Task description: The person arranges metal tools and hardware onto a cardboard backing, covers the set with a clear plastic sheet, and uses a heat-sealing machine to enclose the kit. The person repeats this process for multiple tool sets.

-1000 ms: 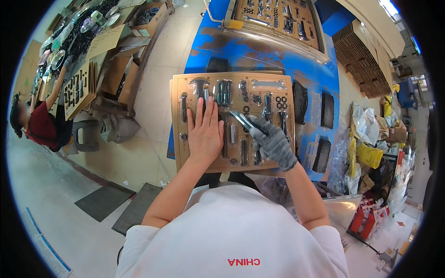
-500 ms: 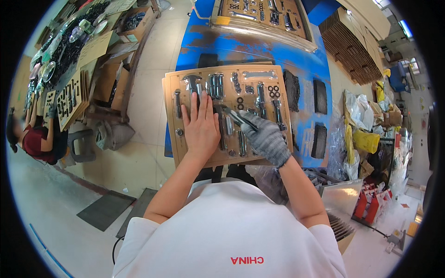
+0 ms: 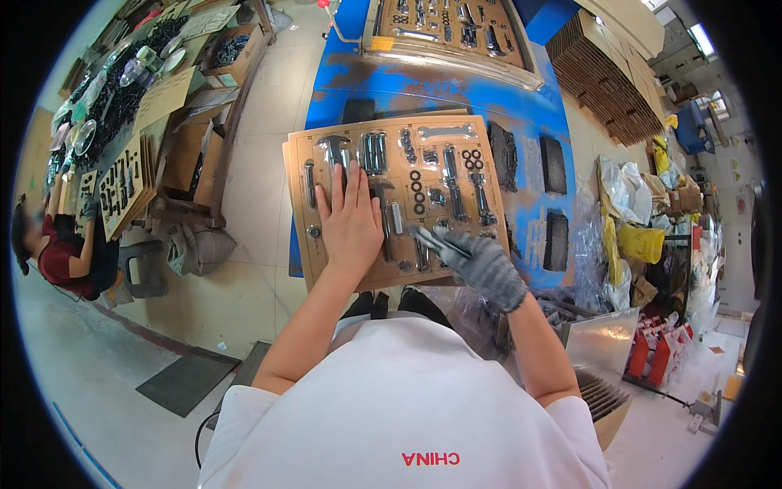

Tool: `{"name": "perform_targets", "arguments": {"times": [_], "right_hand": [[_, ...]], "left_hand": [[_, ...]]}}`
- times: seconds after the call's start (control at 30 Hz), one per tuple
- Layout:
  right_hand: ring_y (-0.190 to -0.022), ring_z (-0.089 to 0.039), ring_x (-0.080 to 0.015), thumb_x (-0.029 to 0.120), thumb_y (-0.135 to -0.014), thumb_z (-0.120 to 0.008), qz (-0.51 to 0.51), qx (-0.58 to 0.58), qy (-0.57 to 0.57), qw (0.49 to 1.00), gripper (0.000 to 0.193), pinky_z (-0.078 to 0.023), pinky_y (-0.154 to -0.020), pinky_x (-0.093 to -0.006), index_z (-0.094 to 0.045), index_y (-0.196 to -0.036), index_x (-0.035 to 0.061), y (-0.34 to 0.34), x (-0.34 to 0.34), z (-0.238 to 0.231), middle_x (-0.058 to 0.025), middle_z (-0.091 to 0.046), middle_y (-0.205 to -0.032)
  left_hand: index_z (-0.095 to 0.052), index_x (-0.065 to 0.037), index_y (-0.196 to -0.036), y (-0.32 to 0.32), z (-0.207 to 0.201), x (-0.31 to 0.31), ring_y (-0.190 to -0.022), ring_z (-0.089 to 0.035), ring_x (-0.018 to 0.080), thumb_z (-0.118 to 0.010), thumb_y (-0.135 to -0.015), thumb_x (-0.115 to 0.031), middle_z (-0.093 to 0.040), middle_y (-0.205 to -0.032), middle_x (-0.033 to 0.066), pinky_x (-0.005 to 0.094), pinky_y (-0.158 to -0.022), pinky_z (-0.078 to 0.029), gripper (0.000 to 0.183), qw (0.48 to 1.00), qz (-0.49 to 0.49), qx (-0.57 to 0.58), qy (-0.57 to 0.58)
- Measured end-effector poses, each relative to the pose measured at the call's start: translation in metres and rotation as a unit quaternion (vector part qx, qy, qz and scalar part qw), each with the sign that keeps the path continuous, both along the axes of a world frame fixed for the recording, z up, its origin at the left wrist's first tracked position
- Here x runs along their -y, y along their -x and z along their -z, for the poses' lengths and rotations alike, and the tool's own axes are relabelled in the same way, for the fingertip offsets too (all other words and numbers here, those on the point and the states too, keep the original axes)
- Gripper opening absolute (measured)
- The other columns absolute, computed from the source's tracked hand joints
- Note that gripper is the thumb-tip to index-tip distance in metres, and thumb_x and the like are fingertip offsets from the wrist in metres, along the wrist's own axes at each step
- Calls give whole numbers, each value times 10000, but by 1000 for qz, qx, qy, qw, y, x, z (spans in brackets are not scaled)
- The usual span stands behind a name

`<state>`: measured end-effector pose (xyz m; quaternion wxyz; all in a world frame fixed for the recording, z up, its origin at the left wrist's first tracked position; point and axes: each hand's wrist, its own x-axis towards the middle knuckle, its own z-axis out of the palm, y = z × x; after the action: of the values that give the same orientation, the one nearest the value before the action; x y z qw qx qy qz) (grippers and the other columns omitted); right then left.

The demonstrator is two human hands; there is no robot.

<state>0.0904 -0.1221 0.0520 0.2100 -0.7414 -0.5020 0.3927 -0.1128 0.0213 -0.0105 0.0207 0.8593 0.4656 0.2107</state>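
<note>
A brown cardboard sheet (image 3: 303, 248), covered with clear plastic over dark metal hardware, lies before me on top of other sheets. It carries a wrench (image 3: 445, 131), a hammer-shaped piece (image 3: 333, 147), several black rings (image 3: 417, 192) and sockets. Bare and flat, my left hand (image 3: 354, 224) presses on the left half of the sheet, fingers stretched out and partly covering the pieces there. My right hand (image 3: 491, 273), in a grey knitted glove, is closed around a slim dark-and-silver hand tool (image 3: 442, 243). The tool's tip points left, over the sheet's lower middle; whether it touches is unclear.
The sheets rest on a worn blue machine bed (image 3: 521, 114) with black pads (image 3: 555, 232). A framed panel of similar hardware (image 3: 456, 69) is beyond. Stacked cardboard (image 3: 607, 77) stands far right. A person (image 3: 69, 261) works at a cluttered table on the left.
My right hand has moved down and slightly right with the tool, uncovering the black rings and nearby pieces. My left hand stays on the sheet. The view has shifted slightly.
</note>
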Motion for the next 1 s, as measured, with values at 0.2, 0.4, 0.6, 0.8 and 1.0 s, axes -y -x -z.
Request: {"name": "perform_targets", "arguments": {"times": [0.2, 0.4, 0.6, 0.8, 1.0], "right_hand": [[-870, -667, -100, 117, -997, -691, 77, -94, -20, 992, 380, -571, -818, -262, -669, -1375, 83, -11, 48, -8, -75, -760, -1032], [-739, -698, -179, 184, -992, -693, 18, -6, 4, 1000, 349, -586, -690, -334, -699, -1341, 165, 2, 45, -36, -108, -770, -932], [-907, -753, -173, 119, -975, -706, -86, -8, 36, 996, 370, -600, -792, -309, -692, -1345, 117, -5, 31, -65, -132, -785, -1050], [-949, -737, -138, 201, -1016, -684, 56, -133, -85, 986, 357, -604, -813, -282, -680, -1351, 76, 2, -56, -20, -170, -748, -1196], [-860, -733, -242, 280, -1030, -626, 38, -56, -81, 994, 397, -599, -786, -369, -655, -1369, 75, 35, -158, 15, -179, -758, -1005]], "left_hand": [[-527, -2, -1490, -2, 2, -2, -1555, -294, 340, -516, -1040, -276, -424, -1627, 124, 607, -1249, -178, 527, 1000, 0, -4, 3], [-541, -2, -1476, -3, 7, 0, -1543, -318, 344, -520, -1040, -266, -448, -1609, 123, 609, -1239, -195, 510, 1000, -1, 0, -31], [-568, 4, -1440, 2, -13, -4, -1528, -345, 344, -557, -1023, -181, -469, -1590, 132, 581, -1232, -237, 457, 998, 11, 44, 43], [-531, -52, -1490, 74, -38, -19, -1495, -379, 418, -562, -1043, -156, -412, -1611, 215, 472, -1210, -347, 461, 988, -79, 129, 22], [-474, -72, -1544, 88, -5, -6, -1510, -354, 409, -528, -1064, -204, -344, -1648, 219, 457, -1215, -344, 500, 967, -55, 181, 174]]}}
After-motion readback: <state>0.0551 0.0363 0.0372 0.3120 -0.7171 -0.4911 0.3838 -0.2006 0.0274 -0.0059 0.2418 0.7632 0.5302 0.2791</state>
